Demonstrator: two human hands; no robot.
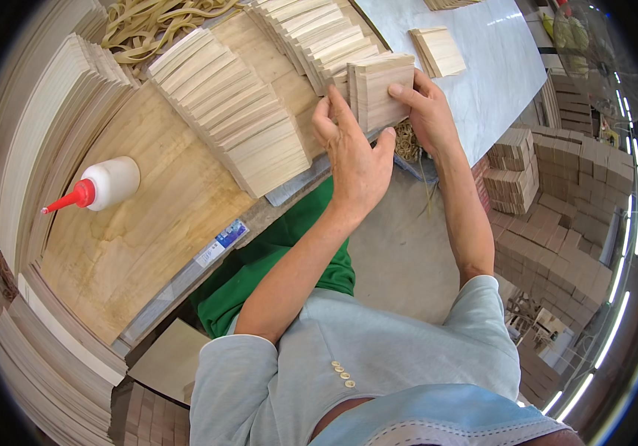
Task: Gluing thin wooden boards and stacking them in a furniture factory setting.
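A small stack of thin wooden boards (383,91) is held upright over the workbench's front edge. My right hand (432,111) is closed on its right side, thumb on the front face and fingers behind. My left hand (360,160) cups the lower left of the stack, index finger along the left side and thumb by the bottom edge. Just beyond, a fanned row of similar boards (319,37) lies on the bench. A second fanned row (230,111) lies to the left of my hands.
A white glue bottle with a red nozzle (113,183) lies on the wooden bench (140,253). Yellowish bands (159,30) are heaped at the back. A few boards (439,52) rest on the pale tabletop (501,82). Stacked wood blocks (556,260) stand at right, tall board piles (44,126) at left.
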